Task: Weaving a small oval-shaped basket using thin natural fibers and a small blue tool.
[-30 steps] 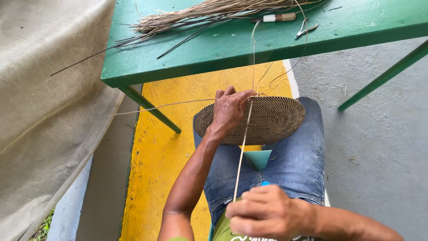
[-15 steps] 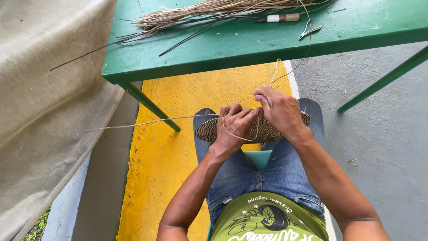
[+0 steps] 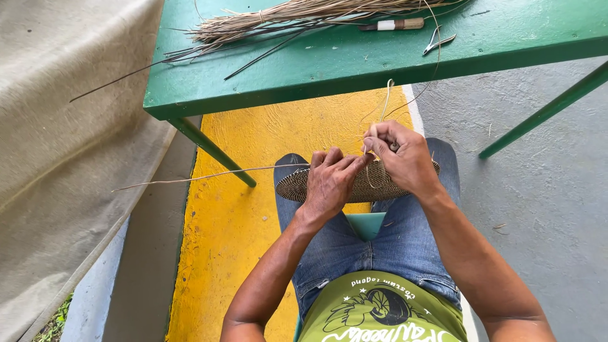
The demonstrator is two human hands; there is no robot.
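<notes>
Basketwork in mid-stitch: a flat woven disc point(image 3: 354, 183) lies across the person's lap, below the green counter point(image 3: 354, 60). Left hand point(image 3: 329, 180) presses fingers-together on the rim; right hand point(image 3: 405, 158), at three o'clock, pinches a pale fibre strand point(image 3: 385, 101). Drawing that strand snug looks the likely next need.

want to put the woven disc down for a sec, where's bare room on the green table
Free: the green table along its front edge, below the fibre bundle, and its right end beyond the small clippers. Crowded: the back strip with bundle and knife.
</notes>
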